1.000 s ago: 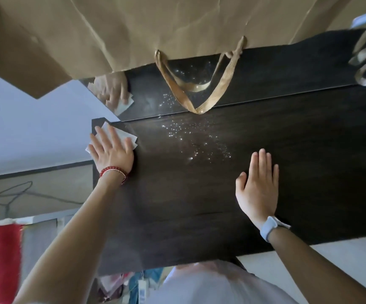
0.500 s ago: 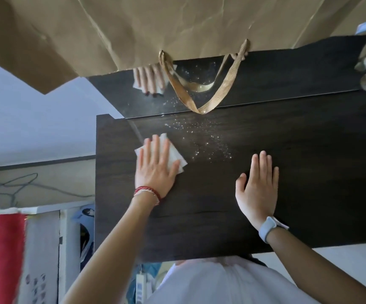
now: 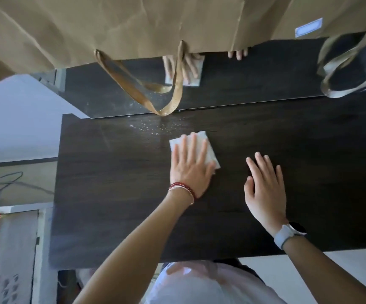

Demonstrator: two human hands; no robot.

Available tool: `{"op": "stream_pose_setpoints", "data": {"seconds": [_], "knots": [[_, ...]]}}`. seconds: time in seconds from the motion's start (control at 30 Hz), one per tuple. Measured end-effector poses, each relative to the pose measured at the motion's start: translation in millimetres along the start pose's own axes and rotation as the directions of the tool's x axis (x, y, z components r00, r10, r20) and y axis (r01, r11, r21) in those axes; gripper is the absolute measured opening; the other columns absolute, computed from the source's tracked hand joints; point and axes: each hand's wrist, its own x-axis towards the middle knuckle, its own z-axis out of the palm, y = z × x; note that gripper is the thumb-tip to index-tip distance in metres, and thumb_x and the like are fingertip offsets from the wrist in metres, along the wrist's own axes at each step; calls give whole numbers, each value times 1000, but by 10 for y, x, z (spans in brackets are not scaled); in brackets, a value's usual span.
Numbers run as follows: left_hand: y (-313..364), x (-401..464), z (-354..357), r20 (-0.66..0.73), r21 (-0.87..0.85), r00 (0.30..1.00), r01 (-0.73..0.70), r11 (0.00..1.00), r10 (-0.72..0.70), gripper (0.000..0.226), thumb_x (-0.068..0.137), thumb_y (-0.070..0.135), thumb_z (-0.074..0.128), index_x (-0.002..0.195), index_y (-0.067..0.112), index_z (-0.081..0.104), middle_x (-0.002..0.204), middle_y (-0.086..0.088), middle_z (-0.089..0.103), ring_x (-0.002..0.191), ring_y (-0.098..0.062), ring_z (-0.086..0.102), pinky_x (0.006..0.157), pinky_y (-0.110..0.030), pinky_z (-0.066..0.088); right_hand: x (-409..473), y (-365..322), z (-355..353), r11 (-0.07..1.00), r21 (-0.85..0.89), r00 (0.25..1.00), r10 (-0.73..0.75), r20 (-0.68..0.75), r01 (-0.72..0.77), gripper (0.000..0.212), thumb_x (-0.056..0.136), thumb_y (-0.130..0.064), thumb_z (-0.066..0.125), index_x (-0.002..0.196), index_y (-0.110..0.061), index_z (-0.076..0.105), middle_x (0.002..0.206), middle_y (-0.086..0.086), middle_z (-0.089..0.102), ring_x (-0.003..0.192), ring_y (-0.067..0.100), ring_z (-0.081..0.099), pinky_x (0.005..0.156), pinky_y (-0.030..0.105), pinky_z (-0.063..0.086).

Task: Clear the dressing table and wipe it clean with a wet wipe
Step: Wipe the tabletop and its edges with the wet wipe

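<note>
On the middle of the dark dressing table [image 3: 309, 172], slightly toward its back edge, lies the folded white wet wipe [image 3: 208, 150], pinned flat under the left hand [image 3: 189, 170]. That hand is spread, fingers straight and laid across the wipe, palm down; nothing is pinched. The right hand [image 3: 265, 189] rests flat on the bare wood just beside it, fingers straight and slightly apart, holding nothing.

Judged as material, the wipe is light, soft and limp, with no stiffness of its own; it will bunch or roll if pushed from one edge. It is best controlled as now, by a flat palm over its centre, with the fingers covering the leading edge. The tabletop appears hard and smooth, so the damp wipe should slide readily.

Just beyond the wipe, a patch of pale specks [image 3: 149, 127] sits near the back edge and remains to be wiped. A ribbon handle [image 3: 175, 84] of a brown paper bag [image 3: 133, 25] hangs down, its loop close to the specks; it could catch the wipe on a forward stroke. A mirror [image 3: 243, 84] behind the table reflects the left hand and wipe. A red bracelet [image 3: 183, 186] marks the left wrist, a watch [image 3: 287, 235] the right.
</note>
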Motion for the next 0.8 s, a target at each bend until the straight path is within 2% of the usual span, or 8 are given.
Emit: {"op": "stream_pose_setpoints", "data": {"seconds": [0.07, 0.17, 0.3, 0.43, 0.5, 0.63, 0.7, 0.8], "knots": [[121, 18, 14, 71, 22, 988, -140, 990, 138, 64, 88, 47, 8, 145, 19, 8, 155, -10, 6, 141, -32, -1, 113, -45, -2, 4, 31, 5, 1000, 13, 999, 14, -31, -14, 48, 87, -20, 27, 131, -12, 47, 143, 11, 41, 136, 26, 31, 111, 47, 21], [-137, -21, -7, 61, 75, 975, -220, 973, 216, 58, 91, 43, 13, 144, 19, 18, 152, -10, 19, 140, -32, 12, 113, -45, 9, 8, 11, 3, 1000, 16, 999, 22, -31, -21, 48, 87, -19, 28, 130, -12, 47, 143, 11, 41, 137, 26, 30, 112, 45, 20], [-994, -94, -59, -19, 89, 993, 120, 989, -119, 59, 90, 37, 19, 141, 8, 24, 146, -24, 26, 133, -42, 25, 107, -51, 24, 15, 0, -20, 1000, -4, 999, 21, -26, -21, 49, 86, -19, 26, 131, -11, 45, 144, 11, 40, 137, 27, 29, 112, 47, 21], [-1311, 59, -228, 34, -113, 825, 564, 818, -564, 56, 96, 33, 23, 145, 13, 5, 152, -22, -3, 140, -36, -4, 113, -49, 0, 17, -40, -21, 999, -35, 999, 33, -19, -33, 49, 86, -18, 26, 131, -10, 43, 145, 12, 39, 137, 27, 29, 111, 49, 23], [-1061, 260, -235, 32, -137, 782, 620, 772, -622, 58, 96, 35, 22, 145, 11, 2, 151, -23, -6, 139, -38, -8, 112, -50, -5, 15, -34, -12, 999, -41, 1000, 26, -15, -27, 49, 86, -18, 25, 132, -11, 42, 145, 12, 38, 137, 27, 29, 111, 49, 24], [-221, 490, -130, -23, -25, 985, 170, 985, -171, 65, 91, 41, 20, 145, 9, 5, 152, -23, 3, 139, -41, 0, 111, -51, 2, 18, -23, 3, 999, -47, 1000, 18, -24, -19, 48, 86, -18, 26, 131, -11, 42, 145, 12, 39, 137, 28, 30, 111, 48, 22], [88, 463, -106, 27, -2, 998, -50, 999, 50, 64, 93, 43, 21, 145, 12, 1, 153, -19, -2, 140, -37, -5, 113, -47, -1, 15, -22, 10, 999, -43, 999, 15, -30, -16, 48, 86, -18, 26, 131, -11, 43, 144, 12, 40, 137, 28, 30, 111, 47, 21], [-74, 326, -97, -21, -9, 996, -86, 996, 86, 60, 95, 44, 21, 145, 13, 9, 153, -17, 4, 141, -33, 2, 114, -43, 5, 13, -21, 7, 999, -39, 999, 16, -34, -18, 49, 86, -18, 26, 131, -11, 44, 145, 11, 39, 137, 27, 29, 112, 47, 20]]}}
